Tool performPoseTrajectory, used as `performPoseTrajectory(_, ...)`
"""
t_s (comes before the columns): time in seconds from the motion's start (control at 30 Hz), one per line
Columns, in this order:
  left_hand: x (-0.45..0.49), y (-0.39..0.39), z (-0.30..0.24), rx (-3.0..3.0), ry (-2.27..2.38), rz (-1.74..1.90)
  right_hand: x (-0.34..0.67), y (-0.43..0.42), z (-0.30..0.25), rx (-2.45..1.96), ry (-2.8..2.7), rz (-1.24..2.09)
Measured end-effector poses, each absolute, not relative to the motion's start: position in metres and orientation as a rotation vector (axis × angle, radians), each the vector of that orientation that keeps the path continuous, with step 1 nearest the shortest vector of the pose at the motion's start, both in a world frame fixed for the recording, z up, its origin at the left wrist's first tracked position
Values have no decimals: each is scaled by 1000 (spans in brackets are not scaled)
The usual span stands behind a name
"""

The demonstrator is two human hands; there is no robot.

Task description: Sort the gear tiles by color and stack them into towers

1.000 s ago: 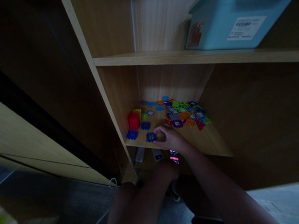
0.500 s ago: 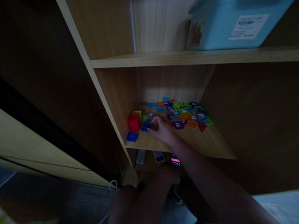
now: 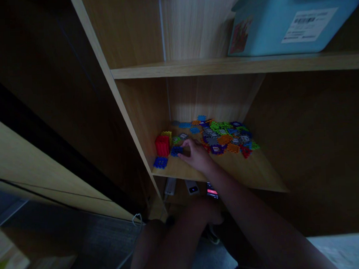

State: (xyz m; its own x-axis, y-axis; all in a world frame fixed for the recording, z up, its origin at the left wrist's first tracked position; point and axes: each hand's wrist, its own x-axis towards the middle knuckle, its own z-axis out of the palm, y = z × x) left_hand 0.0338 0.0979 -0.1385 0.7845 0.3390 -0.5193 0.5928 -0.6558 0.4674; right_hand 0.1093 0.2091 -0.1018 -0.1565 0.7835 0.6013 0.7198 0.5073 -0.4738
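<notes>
Fingertips [image 3: 184, 150] of our right hand [image 3: 198, 156] pinch a blue tile [image 3: 176, 151] beside the red stack [image 3: 162, 145] (left hand unseen). Next, we judge: gentle release.

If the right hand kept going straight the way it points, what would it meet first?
Beyond the blue piece in its grip, the right hand would probably meet the red block first; depth is unclear.

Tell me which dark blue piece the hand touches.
The blue piece beside the red block, touching the right hand; the other blue piece lies apart in front.
</notes>
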Motion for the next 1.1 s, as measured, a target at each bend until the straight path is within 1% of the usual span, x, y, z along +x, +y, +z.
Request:
performPoseTrajectory(0.07, 20, 96, -109, 2394, 688, -488, 110, 209, -101, -1244, -1905, 104)
performPoseTrajectory(0.13, 1, 93, -78, 2446, 724, -375, 110, 209, -101, -1247, -1909, 112)
performPoseTrajectory(0.23, -30, 88, -37, 2574, 935, -13, 111, 211, -102, -1250, -1909, 122)
performPoseTrajectory(0.37, -54, 86, -11, 2547, 1258, 197, 111, 213, -104, -1251, -1897, 140)
performPoseTrajectory(0.47, -55, 88, -12, 2539, 1530, 299, 111, 213, -105, -1205, -1902, 129)
performPoseTrajectory(0.57, -52, 94, -21, 2515, 1665, 366, 112, 213, -106, -1186, -1911, 111)
performPoseTrajectory(0.83, -48, 106, -39, 2490, 1613, 237, 111, 213, -106, -1255, -1914, 136)
performPoseTrajectory(1.1, -50, 114, -45, 2514, 1579, 266, 107, 208, -100, -1280, -1924, 126)
